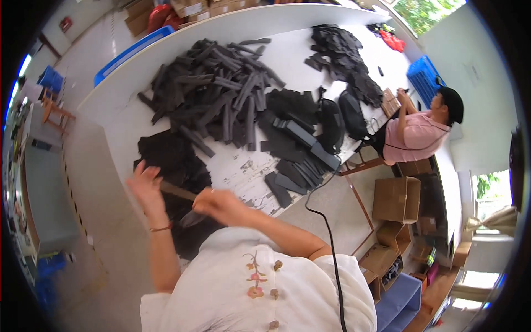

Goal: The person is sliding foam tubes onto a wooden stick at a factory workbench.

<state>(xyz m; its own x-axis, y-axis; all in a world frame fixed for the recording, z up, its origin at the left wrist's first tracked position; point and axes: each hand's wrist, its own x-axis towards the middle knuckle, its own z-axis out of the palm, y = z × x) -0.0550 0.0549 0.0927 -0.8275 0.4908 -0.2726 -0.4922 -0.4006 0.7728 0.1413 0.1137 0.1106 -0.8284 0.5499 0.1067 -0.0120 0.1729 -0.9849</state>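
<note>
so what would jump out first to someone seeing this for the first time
The big heap of dark strips piled mid-table on the white table. Nearer the camera, the left hand and right hand work over a stack of black sheets, blurred. At the table's far right a seated person in pink handles something small.

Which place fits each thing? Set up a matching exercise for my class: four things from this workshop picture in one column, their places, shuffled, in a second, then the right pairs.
Things
1. heap of long dark strips
2. blue crate
3. open cardboard box
4. black cable

Places
A. on the floor beside the white table
B. hanging off the table's near edge
C. piled mid-table
D. at the table's far end, behind the seated co-worker

Pairs: 1-C, 2-D, 3-A, 4-B
</note>
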